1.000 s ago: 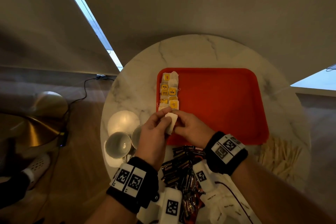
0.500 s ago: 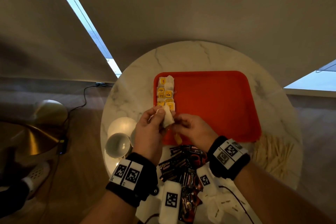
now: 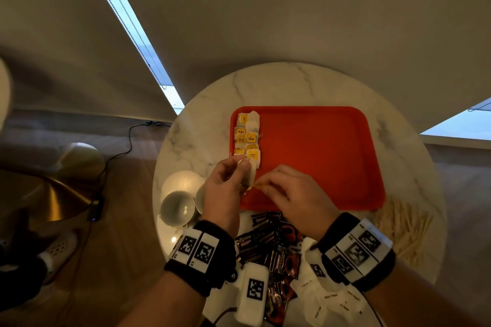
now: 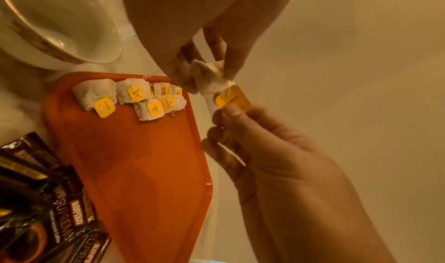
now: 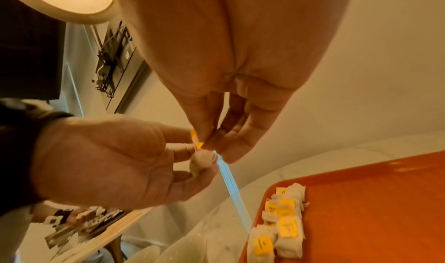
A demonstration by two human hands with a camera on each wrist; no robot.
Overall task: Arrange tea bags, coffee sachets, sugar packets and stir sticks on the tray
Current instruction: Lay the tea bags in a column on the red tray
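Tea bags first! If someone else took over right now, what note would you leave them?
Left hand pinches a white paper tea bag; right hand pinches its yellow tag.
Done: a row of white tea bags on the red plastic tray's left edge.
Left: place this bag, then the dark coffee sachets, white sugar packets and wooden stir sticks, all on the round marble table.

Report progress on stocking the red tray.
Done: a column of white tea bags with yellow tags lies along the red plastic tray's left edge. In hand: left hand grips another bag, right hand pinches its tag. Left: dark coffee sachets, white sugar packets, wooden stir sticks.
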